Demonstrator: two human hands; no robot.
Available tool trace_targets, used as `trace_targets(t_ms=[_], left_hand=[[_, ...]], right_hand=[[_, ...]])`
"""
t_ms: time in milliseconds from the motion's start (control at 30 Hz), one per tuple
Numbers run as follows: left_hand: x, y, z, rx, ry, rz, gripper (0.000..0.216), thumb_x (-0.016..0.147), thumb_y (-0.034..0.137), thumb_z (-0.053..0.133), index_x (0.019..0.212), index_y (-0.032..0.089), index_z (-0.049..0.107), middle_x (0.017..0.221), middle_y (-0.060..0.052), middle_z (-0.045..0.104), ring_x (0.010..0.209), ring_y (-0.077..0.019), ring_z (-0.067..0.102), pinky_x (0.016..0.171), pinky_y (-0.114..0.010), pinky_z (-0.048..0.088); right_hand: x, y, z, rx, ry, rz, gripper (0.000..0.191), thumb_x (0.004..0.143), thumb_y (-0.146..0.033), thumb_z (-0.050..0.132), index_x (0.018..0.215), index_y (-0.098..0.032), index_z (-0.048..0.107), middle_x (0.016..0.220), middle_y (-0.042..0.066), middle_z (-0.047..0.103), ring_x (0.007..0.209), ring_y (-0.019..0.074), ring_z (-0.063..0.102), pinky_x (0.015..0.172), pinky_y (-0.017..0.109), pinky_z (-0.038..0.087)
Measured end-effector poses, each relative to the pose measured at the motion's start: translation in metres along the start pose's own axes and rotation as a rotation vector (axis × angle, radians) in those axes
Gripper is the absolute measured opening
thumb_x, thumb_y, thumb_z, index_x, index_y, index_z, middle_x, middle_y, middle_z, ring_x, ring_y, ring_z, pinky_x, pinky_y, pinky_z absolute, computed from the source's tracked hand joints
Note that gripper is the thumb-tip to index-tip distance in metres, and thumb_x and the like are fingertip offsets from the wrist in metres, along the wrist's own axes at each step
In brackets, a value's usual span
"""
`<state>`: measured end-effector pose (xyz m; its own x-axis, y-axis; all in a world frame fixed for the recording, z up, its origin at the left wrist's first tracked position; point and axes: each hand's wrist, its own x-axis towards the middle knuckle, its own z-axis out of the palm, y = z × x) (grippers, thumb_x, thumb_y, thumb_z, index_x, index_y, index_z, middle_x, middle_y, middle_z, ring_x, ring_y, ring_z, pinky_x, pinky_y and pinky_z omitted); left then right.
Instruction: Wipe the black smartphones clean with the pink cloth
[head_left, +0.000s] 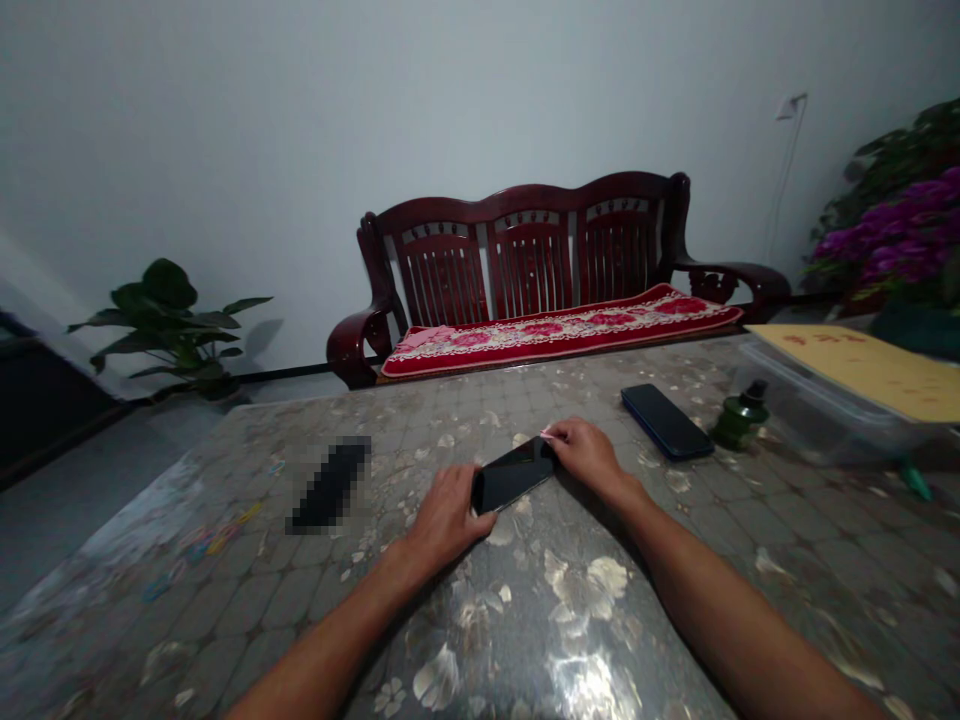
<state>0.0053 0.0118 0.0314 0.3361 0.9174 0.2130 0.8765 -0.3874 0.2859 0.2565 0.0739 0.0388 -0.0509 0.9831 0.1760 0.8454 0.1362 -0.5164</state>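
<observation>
While left hand (pixel 448 518) steadies phone (pixel 512 473), right hand (pixel 583 452) pinches its corner.

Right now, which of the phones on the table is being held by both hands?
The black phone in the middle, left hand and right hand at its ends. The blue phone lies untouched further right, beside a small green bottle.

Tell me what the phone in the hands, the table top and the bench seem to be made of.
Phone: glossy black glass front, judging by its reflections. Table top: probably a shiny plastic cover with a printed flower pattern; it shows glare. Bench: dark red polished wood with carved slats.
</observation>
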Motion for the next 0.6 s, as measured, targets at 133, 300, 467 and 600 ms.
trace_targets(t_ms=[133, 300, 467, 600], left_hand=[[-0.005, 0.014, 0.005, 0.131, 0.06, -0.098, 0.045, 0.073, 0.03, 0.072, 0.113, 0.015, 0.058, 0.101, -0.012, 0.066, 0.098, -0.0306, 0.062, 0.086, -0.04, 0.049], [-0.007, 0.034, 0.001, 0.252, 0.034, -0.184, 0.045, 0.074, 0.042, 0.075, 0.106, 0.015, 0.059, 0.095, -0.012, 0.066, 0.09, -0.0309, 0.065, 0.079, -0.038, 0.051], [-0.012, 0.049, 0.004, 0.251, -0.031, -0.191, 0.056, 0.075, 0.055, 0.078, 0.107, 0.014, 0.058, 0.098, -0.015, 0.066, 0.091, -0.0343, 0.067, 0.077, -0.04, 0.052], [-0.019, 0.055, 0.015, 0.166, -0.046, -0.121, 0.053, 0.078, 0.049, 0.079, 0.112, 0.016, 0.055, 0.099, -0.013, 0.066, 0.091, -0.032, 0.068, 0.078, -0.039, 0.052]], right_hand=[[0.007, 0.012, 0.01, 0.146, 0.097, 0.047, 0.025, 0.091, -0.034, 0.058, 0.098, -0.025, 0.08, 0.103, 0.005, 0.077, 0.095, 0.0209, 0.068, 0.077, 0.026, 0.046], [0.014, 0.024, 0.02, 0.334, 0.171, 0.094, 0.028, 0.085, -0.042, 0.061, 0.089, -0.022, 0.08, 0.089, 0.005, 0.078, 0.081, 0.0215, 0.069, 0.071, 0.028, 0.048], [0.018, 0.029, 0.028, 0.486, 0.169, 0.129, 0.033, 0.08, -0.048, 0.062, 0.083, -0.02, 0.079, 0.078, 0.004, 0.077, 0.072, 0.0213, 0.069, 0.064, 0.027, 0.047], [0.018, 0.029, 0.029, 0.459, 0.144, 0.159, 0.032, 0.079, -0.049, 0.063, 0.083, -0.021, 0.079, 0.076, 0.003, 0.077, 0.07, 0.0208, 0.069, 0.061, 0.026, 0.045]])
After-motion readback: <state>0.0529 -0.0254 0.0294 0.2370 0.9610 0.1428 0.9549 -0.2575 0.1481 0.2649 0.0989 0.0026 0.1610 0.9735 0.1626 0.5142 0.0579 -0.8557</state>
